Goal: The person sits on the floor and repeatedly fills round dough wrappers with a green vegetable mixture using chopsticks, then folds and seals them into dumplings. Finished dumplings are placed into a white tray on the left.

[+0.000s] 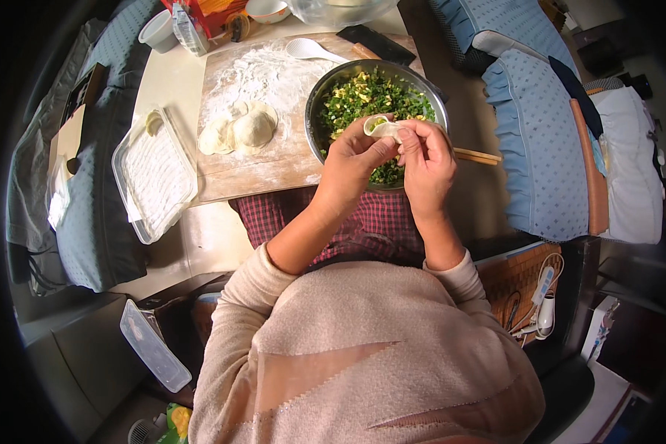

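Both hands hold one partly folded dumpling [382, 131] above the filling. My left hand [352, 158] supports its left side, where an opening shows green and yellow filling. My right hand [427, 158] pinches the dough at its right side. Under the hands is a steel bowl [314, 105] of chopped greens with yellow bits [361, 94]; the hands hide part of it. Chopsticks [477, 157] stick out past the bowl's right rim. To the left, round dough wrappers [244, 130] lie overlapping on a floured wooden board [222, 183].
At the board's left, a plastic tray [155, 166] with a floury white surface holds one dumpling [155, 123] at its far end. A white rice paddle [313, 50], a black-bladed cleaver [380, 45], a white tub [159, 32] and a clear bowl [341, 11] are farther back.
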Available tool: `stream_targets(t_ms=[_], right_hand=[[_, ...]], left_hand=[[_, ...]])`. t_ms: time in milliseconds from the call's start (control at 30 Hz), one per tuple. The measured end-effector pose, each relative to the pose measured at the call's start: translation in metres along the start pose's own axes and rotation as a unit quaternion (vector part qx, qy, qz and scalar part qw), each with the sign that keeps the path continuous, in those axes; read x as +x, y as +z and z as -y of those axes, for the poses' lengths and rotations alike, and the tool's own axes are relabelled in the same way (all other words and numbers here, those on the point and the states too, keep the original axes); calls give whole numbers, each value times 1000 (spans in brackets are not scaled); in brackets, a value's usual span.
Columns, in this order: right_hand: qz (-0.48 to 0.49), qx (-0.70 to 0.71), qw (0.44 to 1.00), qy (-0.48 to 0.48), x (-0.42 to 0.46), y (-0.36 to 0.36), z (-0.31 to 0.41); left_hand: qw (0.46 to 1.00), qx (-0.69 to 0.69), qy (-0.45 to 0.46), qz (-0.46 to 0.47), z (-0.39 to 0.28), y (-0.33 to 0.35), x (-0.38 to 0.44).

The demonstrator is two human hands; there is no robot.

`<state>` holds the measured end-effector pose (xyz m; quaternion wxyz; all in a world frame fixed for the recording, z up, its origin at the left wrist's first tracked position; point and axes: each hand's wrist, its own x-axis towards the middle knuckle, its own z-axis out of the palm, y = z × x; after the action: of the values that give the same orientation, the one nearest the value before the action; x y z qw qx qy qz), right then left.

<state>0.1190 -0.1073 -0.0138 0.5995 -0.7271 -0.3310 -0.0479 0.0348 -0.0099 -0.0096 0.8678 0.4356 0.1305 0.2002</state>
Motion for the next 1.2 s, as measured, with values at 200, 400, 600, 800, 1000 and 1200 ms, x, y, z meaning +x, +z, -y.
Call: stream_targets(t_ms=[200,400,600,800,1000,1200], right_hand=[[56,-34,996,-62,8,-4,14],[130,-12,991,-36,12,-10,12],[88,-67,984,-139,11,-10,8],[54,-67,989,-122,8,-6,10],[115,-83,979,-148,12,-10,16],[106,-85,980,-145,13,-9,17]], left_hand=[[999,19,-4,40,0,-8,-1],[993,97,22,56,0,-8,-3],[992,104,-13,66,-4,-4,-5],[998,40,-22,47,-5,0,-9],[966,226,-67,103,-9,-14,-4],[991,48,-85,89,-5,-16,-8]])
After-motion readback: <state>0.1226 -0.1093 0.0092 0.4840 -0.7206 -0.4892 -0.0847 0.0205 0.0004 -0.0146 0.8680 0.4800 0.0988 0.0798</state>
